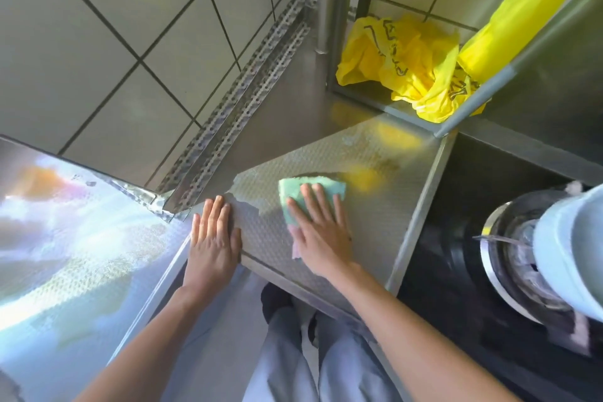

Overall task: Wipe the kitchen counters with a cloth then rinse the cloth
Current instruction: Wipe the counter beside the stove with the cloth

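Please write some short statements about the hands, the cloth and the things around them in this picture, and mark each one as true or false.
1. The right hand presses flat on the green cloth. True.
2. The left hand also holds a cloth. False: it rests with straight fingers on the bare metal counter, apart from the cloth.
3. A yellow plastic bag lies behind the counter, near the tiled wall. True.
4. The cloth is being rinsed under running water. False: it lies on the counter, and no tap or running water shows.
5. The stove burner is to the left of the hands. False: it is to their right.
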`<state>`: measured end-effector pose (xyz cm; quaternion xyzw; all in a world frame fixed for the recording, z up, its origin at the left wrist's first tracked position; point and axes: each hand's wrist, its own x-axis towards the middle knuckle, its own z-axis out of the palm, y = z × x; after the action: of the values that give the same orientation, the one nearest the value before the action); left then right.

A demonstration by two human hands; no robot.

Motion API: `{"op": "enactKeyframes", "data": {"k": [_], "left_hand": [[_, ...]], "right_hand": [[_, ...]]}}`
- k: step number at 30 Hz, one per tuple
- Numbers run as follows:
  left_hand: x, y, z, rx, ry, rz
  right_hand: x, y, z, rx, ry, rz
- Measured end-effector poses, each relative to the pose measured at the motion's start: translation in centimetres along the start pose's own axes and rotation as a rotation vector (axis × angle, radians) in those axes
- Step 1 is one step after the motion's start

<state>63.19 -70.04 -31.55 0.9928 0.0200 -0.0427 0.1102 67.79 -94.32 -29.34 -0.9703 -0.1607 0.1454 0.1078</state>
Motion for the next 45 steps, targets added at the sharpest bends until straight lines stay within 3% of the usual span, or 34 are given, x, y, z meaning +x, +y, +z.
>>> {"op": "enactKeyframes", "data": {"k": [3, 6, 8, 11, 15, 17, 21, 26, 30, 33, 35, 40, 43, 45], "left_hand": [[0.4, -0.4, -0.6, -0.077, -0.023, 0.008], [0.5, -1.1, -1.1, -0.115, -0.039, 0.034], [0.4, -1.4, -1.3, -0.093, -0.048, 0.048], [-0.1, -1.4, -1.5, -0.05, -0.052, 0.05], [-1.8, -1.3, -1.3, -0.058, -0.027, -0.001], [-2.6, -1.4, -1.0, -0.029, -0.028, -0.005], [-2.8, -1.7, -0.6, -0.021, -0.039, 0.004], [-3.0, -2.0, -0.1, -0.029, -0.018, 0.021], [-3.1, -2.1, 0.0, -0.014, -0.016, 0.042], [-3.1, -2.0, -0.2, -0.002, -0.01, 0.044], [-3.0, -1.9, -0.1, 0.012, -0.007, 0.045], [-3.1, -2.1, 0.2, 0.008, 0.011, 0.07], [-3.1, -2.0, -0.3, -0.013, -0.001, 0.055], [-3.1, -1.7, -0.8, -0.046, -0.015, 0.042]], "right_hand": [[-3.2, -3.4, 2.3, -0.028, -0.067, -0.29], [-6.8, 0.0, 2.6, -0.107, -0.113, -0.403], [-7.6, 4.1, 1.4, -0.165, -0.115, -0.341], [-6.2, 8.1, -1.2, -0.17, -0.117, -0.085], [0.5, 4.0, -2.6, -0.09, -0.022, 0.198], [3.8, -0.6, -2.3, -0.058, -0.006, 0.197], [3.1, -7.2, 0.4, -0.05, -0.048, -0.056], [-5.7, -1.1, 1.7, -0.111, -0.09, -0.263], [-3.2, 4.9, -0.9, -0.168, -0.118, -0.073], [3.5, 2.8, -2.7, -0.118, -0.044, 0.141], [7.9, -1.0, -3.3, -0.073, 0.015, 0.186], [9.0, -8.9, -1.0, -0.04, 0.014, -0.113], [4.1, -6.9, 0.7, -0.046, -0.073, -0.302], [1.4, -2.8, 0.7, -0.092, -0.072, -0.299]]}}
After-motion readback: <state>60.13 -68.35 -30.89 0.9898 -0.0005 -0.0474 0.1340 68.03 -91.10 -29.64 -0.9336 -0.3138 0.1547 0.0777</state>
